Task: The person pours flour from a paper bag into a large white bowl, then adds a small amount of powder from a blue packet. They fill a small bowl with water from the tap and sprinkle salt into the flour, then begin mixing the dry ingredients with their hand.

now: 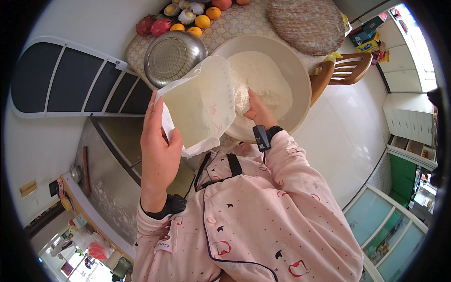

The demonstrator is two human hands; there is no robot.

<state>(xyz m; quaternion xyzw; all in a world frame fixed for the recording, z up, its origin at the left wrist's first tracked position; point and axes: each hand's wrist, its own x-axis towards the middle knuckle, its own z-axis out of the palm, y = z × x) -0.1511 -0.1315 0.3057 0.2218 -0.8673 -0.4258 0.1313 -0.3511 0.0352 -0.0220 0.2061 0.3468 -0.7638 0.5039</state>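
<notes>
My left hand point(160, 148) grips the edge of a pale, translucent bag point(197, 109) with a white rim. Faint red print shows on the bag, which leans over the left side of a wide beige basin point(299, 102). A broad heap of white flour point(267, 70) lies in that basin. Inside it, just right of the bag, my right hand point(260, 109) cups a lumpy handful of flour point(241, 98); most of its fingers are hidden by the flour.
An upturned steel colander point(172, 58) stands left of the basin on a patterned tablecloth point(243, 21). Behind are oranges point(202, 22), dragon fruit point(161, 27) and a round woven mat point(306, 24). A wooden chair point(347, 68) stands at right, a dark-panelled rack point(77, 77) at left.
</notes>
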